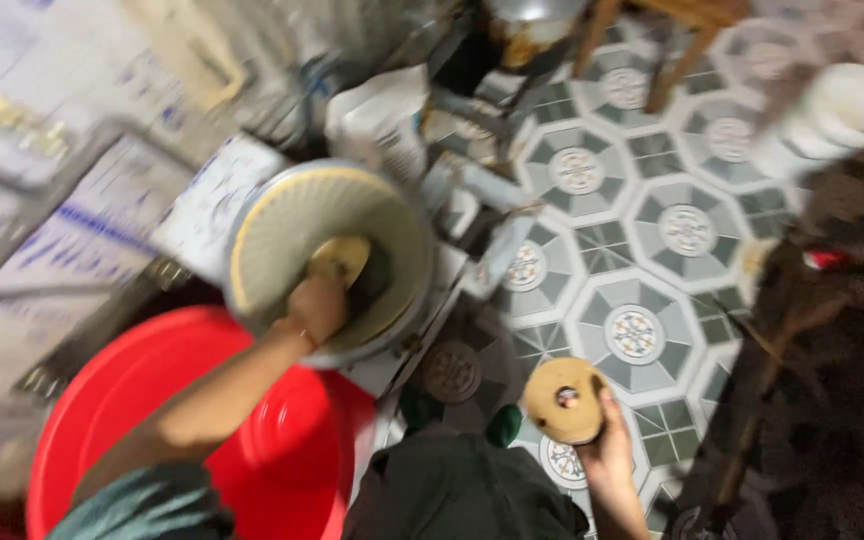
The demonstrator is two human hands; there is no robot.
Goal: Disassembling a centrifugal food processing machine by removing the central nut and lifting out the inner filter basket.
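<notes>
My left hand reaches into a round metal bowl lined with pale dough and presses on a yellowish round piece at its middle. The bowl tilts toward me above a big red plastic basin. My right hand is low at the right, over the patterned tile floor, and grips a tan round disc with a small hole in its centre. The picture is blurred by motion.
A white plastic bag and a metal pot lie behind the bowl. Wooden stool legs stand at the top. A white cylinder sits at the top right above a dark heap. Tiled wall on the left.
</notes>
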